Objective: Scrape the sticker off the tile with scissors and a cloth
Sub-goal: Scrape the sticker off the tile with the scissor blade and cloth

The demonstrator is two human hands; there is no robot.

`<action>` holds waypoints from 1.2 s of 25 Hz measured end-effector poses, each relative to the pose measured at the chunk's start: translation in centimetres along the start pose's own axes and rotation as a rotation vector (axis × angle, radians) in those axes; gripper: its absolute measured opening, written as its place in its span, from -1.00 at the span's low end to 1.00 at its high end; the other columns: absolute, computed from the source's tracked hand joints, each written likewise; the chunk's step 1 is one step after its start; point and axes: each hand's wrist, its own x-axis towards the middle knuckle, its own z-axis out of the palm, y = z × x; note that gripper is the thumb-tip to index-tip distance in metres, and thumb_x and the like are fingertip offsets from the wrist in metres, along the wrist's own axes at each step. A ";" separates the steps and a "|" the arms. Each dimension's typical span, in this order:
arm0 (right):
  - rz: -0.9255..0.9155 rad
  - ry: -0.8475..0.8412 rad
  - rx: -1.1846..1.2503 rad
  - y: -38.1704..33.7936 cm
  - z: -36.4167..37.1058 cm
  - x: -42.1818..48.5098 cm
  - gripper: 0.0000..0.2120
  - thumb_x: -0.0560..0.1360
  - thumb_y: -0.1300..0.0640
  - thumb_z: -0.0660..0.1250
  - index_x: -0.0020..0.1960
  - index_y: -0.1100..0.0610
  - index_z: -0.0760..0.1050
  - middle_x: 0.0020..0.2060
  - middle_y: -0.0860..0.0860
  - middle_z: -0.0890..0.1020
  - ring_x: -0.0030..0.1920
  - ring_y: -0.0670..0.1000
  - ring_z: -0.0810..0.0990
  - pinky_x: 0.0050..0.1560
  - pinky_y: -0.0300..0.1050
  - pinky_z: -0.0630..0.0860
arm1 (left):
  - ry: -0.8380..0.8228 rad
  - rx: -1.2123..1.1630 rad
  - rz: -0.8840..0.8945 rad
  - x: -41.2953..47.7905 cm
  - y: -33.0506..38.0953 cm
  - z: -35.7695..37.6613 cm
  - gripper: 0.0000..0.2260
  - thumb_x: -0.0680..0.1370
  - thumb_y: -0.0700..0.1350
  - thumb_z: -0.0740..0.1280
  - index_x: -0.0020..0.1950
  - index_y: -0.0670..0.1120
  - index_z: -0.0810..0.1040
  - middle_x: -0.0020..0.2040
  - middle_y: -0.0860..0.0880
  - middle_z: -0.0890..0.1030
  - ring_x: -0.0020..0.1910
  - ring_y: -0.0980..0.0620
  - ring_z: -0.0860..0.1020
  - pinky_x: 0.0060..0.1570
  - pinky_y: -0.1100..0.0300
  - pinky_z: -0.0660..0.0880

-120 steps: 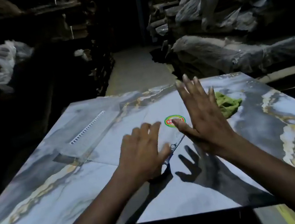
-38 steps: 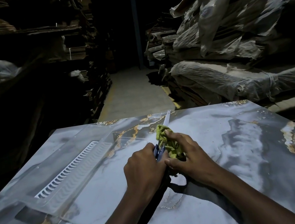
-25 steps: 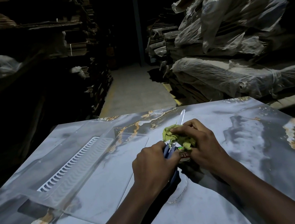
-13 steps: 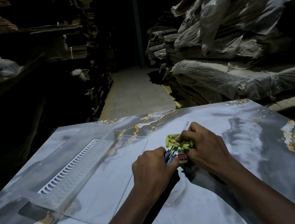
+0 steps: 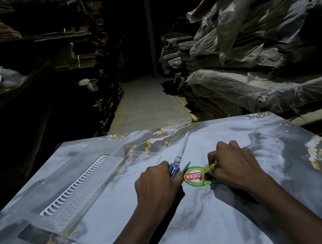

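Observation:
A round sticker [image 5: 193,177], green-rimmed with a red band, lies flat on the marbled grey tile [image 5: 294,173]. My left hand [image 5: 156,185] grips the blue handles of the scissors [image 5: 180,155], just left of the sticker. Their blades are spread: the long one points away up the tile, the short one's tip reaches the sticker's upper left edge. My right hand [image 5: 233,164] holds a bunched green cloth [image 5: 207,170] and presses it on the sticker's right edge. Most of the cloth is hidden inside my fist.
A clear plastic tray [image 5: 78,192] with a white slotted strip lies on the tile's left part. Beyond the tile's far edge a narrow concrete aisle [image 5: 148,106] runs between dark stacked shelves on the left and plastic-wrapped stacks [image 5: 257,87] on the right.
My hands have moved apart. The cloth, which lay bunched over the scissors and sticker, now sits at the sticker's right edge, so the sticker shows almost whole and the blades stand spread.

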 end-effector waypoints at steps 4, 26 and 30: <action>0.052 0.101 0.605 0.7 -0.1 0.3 -0.81 0.26 0.01 0.21 -0.24 0.05 0.54 -0.16 -0.04 0.48 -0.09 0.01 0.47 -0.11 -0.05 0.43 | -0.007 0.057 0.062 -0.3 0.5 -0.1 -0.66 0.51 0.28 0.18 -0.18 0.01 0.38 -0.18 0.00 0.61 -0.19 -0.02 0.55 -0.35 0.21 0.27; -0.111 0.426 0.591 -3.5 3.5 -0.3 -0.74 0.36 -0.12 0.32 -0.18 0.07 0.47 -0.11 -0.07 0.47 -0.19 0.02 0.53 -0.25 -0.05 0.52 | -0.116 0.119 0.130 -0.8 1.0 0.3 -0.75 0.46 0.15 0.22 -0.21 -0.03 0.43 -0.20 -0.03 0.60 -0.26 -0.05 0.47 -0.41 0.21 0.21; -0.124 0.272 0.771 -3.3 3.9 -0.8 -0.72 0.40 -0.18 0.23 -0.04 -0.13 0.64 0.19 -0.18 0.35 0.17 -0.02 0.46 0.13 0.01 0.49 | -0.100 0.097 0.109 -0.3 0.6 0.2 -0.73 0.46 0.18 0.22 -0.15 -0.02 0.51 -0.17 -0.03 0.61 -0.22 -0.05 0.52 -0.31 0.21 0.30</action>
